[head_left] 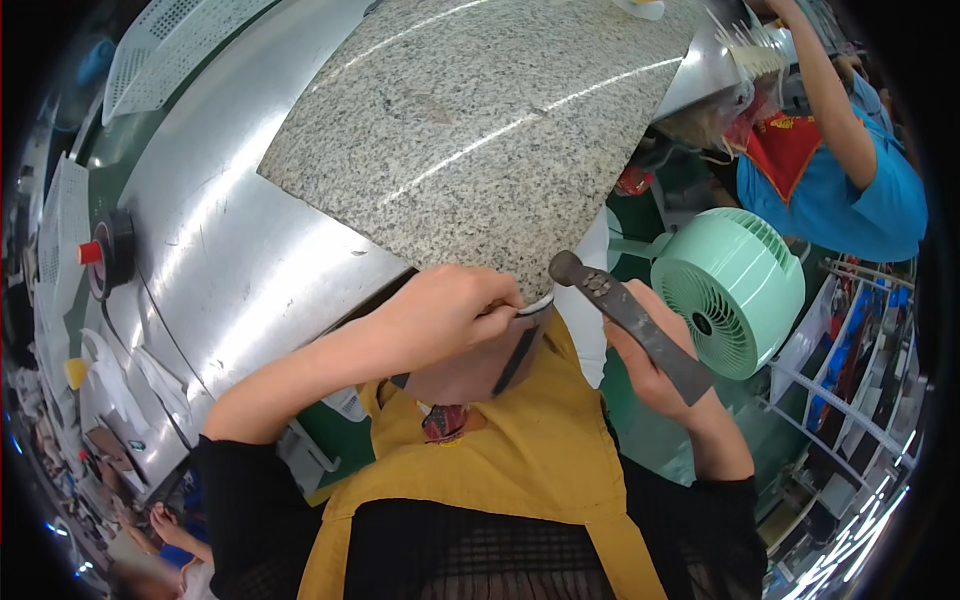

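Observation:
At the near edge of a speckled granite slab, my left hand is closed in a pinch on the upper rim of a brownish, flexible-looking panel. The panel has a dark strip and a pale edge, and hangs down in front of my mustard apron. My right hand is wrapped round a dark metal hammer, held just right of the panel. Its small round face points toward the slab's near corner, apart from my left fingers. The hammer's handle is mostly hidden.
A mint-green fan stands close to my right arm. Beyond it is a person in a blue shirt. A steel table lies under the slab, with a black round device and its cable at left. White perforated baskets line the far left.

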The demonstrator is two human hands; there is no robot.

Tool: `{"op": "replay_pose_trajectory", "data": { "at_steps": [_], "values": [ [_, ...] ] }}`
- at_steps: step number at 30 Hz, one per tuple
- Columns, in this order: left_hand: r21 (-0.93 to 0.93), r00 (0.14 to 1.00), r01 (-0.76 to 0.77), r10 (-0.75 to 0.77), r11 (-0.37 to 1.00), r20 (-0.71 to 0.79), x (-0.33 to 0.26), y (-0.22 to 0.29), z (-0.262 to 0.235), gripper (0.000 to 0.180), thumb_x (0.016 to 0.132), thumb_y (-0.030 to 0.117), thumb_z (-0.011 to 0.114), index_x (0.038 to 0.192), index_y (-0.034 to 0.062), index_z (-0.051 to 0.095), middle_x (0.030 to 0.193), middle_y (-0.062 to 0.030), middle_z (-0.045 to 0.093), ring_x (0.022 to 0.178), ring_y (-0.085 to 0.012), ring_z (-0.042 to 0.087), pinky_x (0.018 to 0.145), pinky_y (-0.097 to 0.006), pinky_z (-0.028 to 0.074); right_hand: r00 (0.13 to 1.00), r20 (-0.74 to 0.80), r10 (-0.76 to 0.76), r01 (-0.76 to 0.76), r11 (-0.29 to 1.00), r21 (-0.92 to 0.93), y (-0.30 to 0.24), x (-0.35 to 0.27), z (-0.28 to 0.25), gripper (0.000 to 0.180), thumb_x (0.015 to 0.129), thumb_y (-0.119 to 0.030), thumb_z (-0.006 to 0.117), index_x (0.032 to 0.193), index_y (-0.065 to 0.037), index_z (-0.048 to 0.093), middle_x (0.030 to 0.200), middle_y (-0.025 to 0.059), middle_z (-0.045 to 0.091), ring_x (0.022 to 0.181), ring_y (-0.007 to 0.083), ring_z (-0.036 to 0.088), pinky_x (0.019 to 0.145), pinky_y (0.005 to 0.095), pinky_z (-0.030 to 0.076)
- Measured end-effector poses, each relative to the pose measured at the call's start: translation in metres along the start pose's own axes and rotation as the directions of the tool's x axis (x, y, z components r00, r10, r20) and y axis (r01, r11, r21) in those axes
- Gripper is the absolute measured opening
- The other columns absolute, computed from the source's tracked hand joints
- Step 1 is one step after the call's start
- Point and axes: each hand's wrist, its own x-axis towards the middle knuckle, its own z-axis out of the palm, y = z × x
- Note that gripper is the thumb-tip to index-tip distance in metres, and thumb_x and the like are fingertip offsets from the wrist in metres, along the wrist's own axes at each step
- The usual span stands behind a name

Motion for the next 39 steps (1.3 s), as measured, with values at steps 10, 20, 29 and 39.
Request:
{"op": "replay_pose_trajectory", "data": {
  "at_steps": [10,20,29,39],
  "values": [
    [0.371,0.794,-0.02,0.24,0.929,-0.558,0.01,0.007,0.041,0.013,0.08,0.009,0.065,0.094,0.009,0.067,0.077,-0.0076,0.055,0.076,-0.0265,0.059,0.063,-0.034,0.048,0.997,-0.079,0.004,-0.002,1.0,0.024,0.0,0.0,0.001,0.032,0.085,-0.006,0.06,0.115,-0.002,0.051,0.095,0.0151,0.061,0.082,0.0345,0.063,0.067,0.0357,0.05],
    [0.249,0.882,-0.233,0.312,0.94,-0.354,0.007,-0.011,0.012,0.014,0.079,0.006,0.066,0.093,0.0079,0.067,0.081,-0.0074,0.058,0.074,-0.0258,0.06,0.063,-0.033,0.048,0.999,-0.025,0.046,-0.045,0.997,0.058,-0.001,0.005,0.005,0.026,0.092,-0.009,0.053,0.117,-0.004,0.053,0.079,0.0141,0.059,0.065,0.0294,0.058,0.062,0.0332,0.045],
    [0.729,0.763,-0.332,0.624,0.599,-0.166,0.0,-0.018,0.021,0.036,0.067,0.009,0.06,0.102,0.0026,0.06,0.095,-0.0074,0.055,0.087,-0.0229,0.057,0.072,-0.033,0.049,0.999,-0.006,-0.032,0.032,0.999,0.028,-0.004,0.012,0.0,0.029,0.088,-0.008,0.057,0.116,-0.003,0.051,0.086,0.0173,0.06,0.076,0.0376,0.059,0.063,0.0375,0.046],
    [0.783,0.656,-0.325,0.723,0.531,-0.217,0.005,-0.031,0.026,0.028,0.066,0.011,0.062,0.093,0.0057,0.059,0.091,-0.0048,0.056,0.084,-0.0211,0.055,0.076,-0.034,0.044,0.983,0.181,0.019,0.008,0.989,-0.148,-0.018,0.017,-0.005,0.042,0.082,-0.013,0.056,0.121,-0.003,0.047,0.099,0.0172,0.061,0.087,0.0359,0.062,0.07,0.0405,0.05]
  ]
}}
